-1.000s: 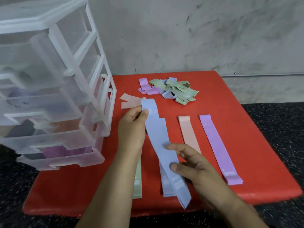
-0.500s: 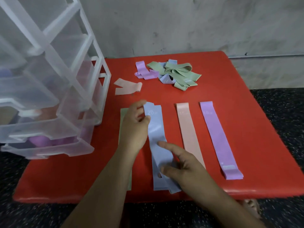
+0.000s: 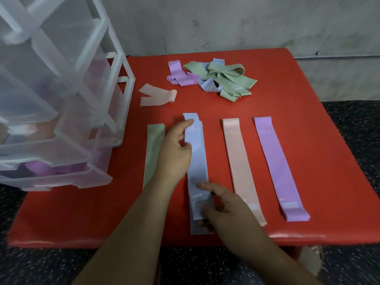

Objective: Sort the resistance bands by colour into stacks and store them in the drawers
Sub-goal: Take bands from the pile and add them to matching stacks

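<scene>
Along the front edge of a red padded square table [image 3: 320, 161], four flat rows side by side with bare red strips between: a sage-green flat band [image 3: 153, 153] marked 30, a pale blue stack [image 3: 197, 161] of bands marked 20, a peach-pink stack [image 3: 239, 161] marked 15, a lilac stack [image 3: 275, 161] marked 10, all near ends close to the rim, the blue closest. On the pale blue stack, both hands: left hand [image 3: 174, 153] pinching its left edge near the far end between thumb and forefinger, partly covering the green band; right hand [image 3: 228, 210] laid on the near end, forefinger and thumb a little apart, hold of the lower fingers not clear. Open red beyond the rows, then a loose curled peach-pink band [image 3: 156, 95] and, near the far edge, a tangled heap of green, blue and lilac bands [image 3: 222, 79]. At the left, a clear plastic drawer tower [image 3: 61, 99], lowest drawer [image 3: 51, 179] pulled out with lilac bands inside. Behind, a grey scuffed wall [image 3: 226, 23]; around, dark speckled floor [image 3: 353, 124].
</scene>
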